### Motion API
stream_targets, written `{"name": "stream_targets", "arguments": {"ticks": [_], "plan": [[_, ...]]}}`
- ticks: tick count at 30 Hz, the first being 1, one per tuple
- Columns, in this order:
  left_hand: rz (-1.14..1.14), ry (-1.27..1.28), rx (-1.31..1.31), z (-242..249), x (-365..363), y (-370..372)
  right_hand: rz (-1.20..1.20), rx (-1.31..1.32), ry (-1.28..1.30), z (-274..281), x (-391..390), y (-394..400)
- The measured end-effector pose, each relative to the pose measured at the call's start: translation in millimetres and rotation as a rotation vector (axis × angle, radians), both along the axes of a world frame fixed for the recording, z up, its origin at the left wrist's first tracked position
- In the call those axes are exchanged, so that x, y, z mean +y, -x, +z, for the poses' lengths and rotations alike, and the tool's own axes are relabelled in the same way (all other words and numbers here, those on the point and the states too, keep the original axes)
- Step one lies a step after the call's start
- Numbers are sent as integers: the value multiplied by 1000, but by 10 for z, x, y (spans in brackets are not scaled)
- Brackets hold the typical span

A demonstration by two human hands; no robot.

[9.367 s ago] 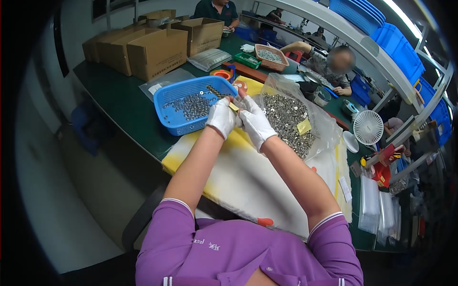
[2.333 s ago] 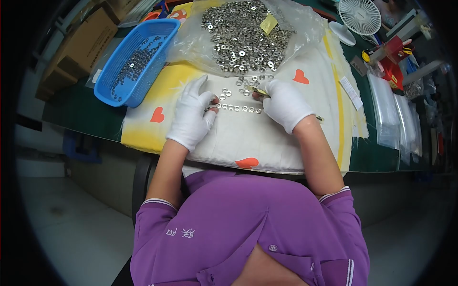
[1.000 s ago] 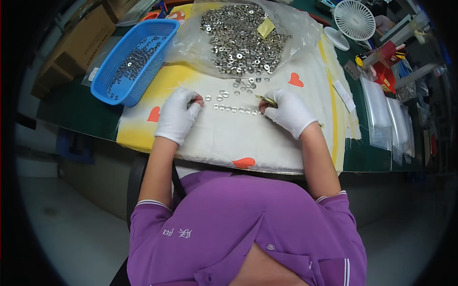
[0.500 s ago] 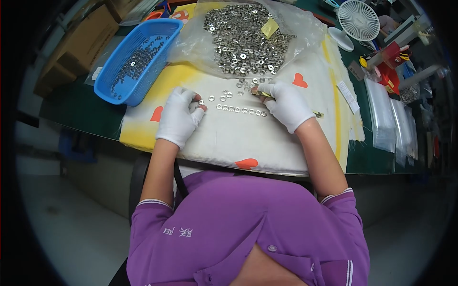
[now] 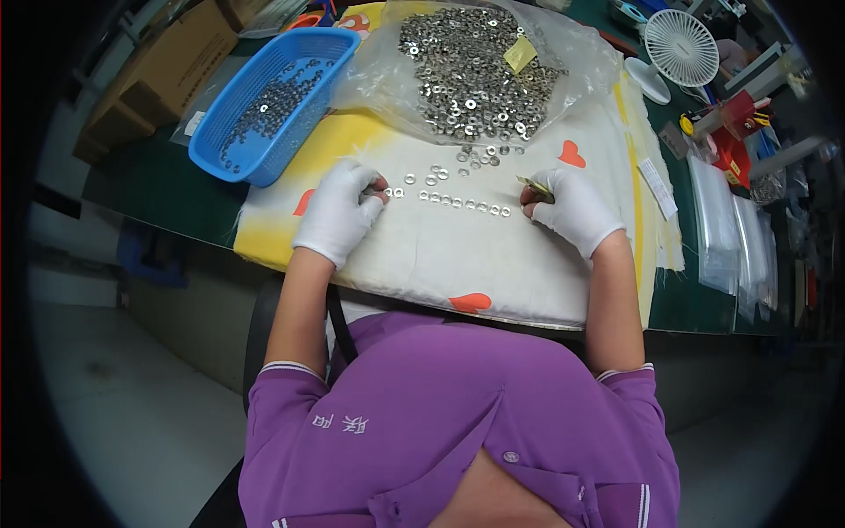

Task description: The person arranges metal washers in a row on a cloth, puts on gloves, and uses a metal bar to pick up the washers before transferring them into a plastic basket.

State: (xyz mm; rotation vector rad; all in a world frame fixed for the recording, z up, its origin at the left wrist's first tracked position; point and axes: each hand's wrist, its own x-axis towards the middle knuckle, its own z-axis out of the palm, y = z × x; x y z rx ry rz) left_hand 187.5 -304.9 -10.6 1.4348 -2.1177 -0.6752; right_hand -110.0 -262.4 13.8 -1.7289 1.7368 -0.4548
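Note:
My left hand (image 5: 341,211), in a white glove with bare fingertips, has thumb and finger curled around a small metal washer (image 5: 389,192). Just right of it lies another washer (image 5: 399,192), in line with a row of several washers (image 5: 458,202) on the pale cloth. Past the right end of this row, my right hand (image 5: 570,209), gloved the same way, is closed around slim yellowish tweezers (image 5: 534,186) pointing left. Loose washers (image 5: 431,179) lie scattered above the row.
A large heap of washers (image 5: 480,79) fills an open plastic bag (image 5: 370,84) at the back. More small parts lie in the blue basket (image 5: 290,145) at back left. To the right are a white fan (image 5: 680,48), a paper strip (image 5: 657,187) and clear plastic bags (image 5: 715,229).
My right hand has drawn back from the loose washers to the right end of the row. My left fingers have a washer close to the row's left end. The view has shifted slightly.

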Motion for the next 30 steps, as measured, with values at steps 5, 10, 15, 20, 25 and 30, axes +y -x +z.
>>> {"name": "stream_targets", "arguments": {"ticks": [5,10,15,20,25,30], "plan": [[-62,56,30,-57,-21,87,83,24,-44,53,60,28],[-72,-13,73,-64,-14,149,104,54,-63,66,80,-6],[-71,-27,103,-71,-23,191,49,36,-54,56,85,-60],[-78,-45,63,-61,-39,198,63,28,-22,35,72,-64],[-107,-3,43,-45,-37,195,77,63,-15,69,63,-86],[-182,70,16,-32,-40,165,113,40,5,45,59,-50]]}}
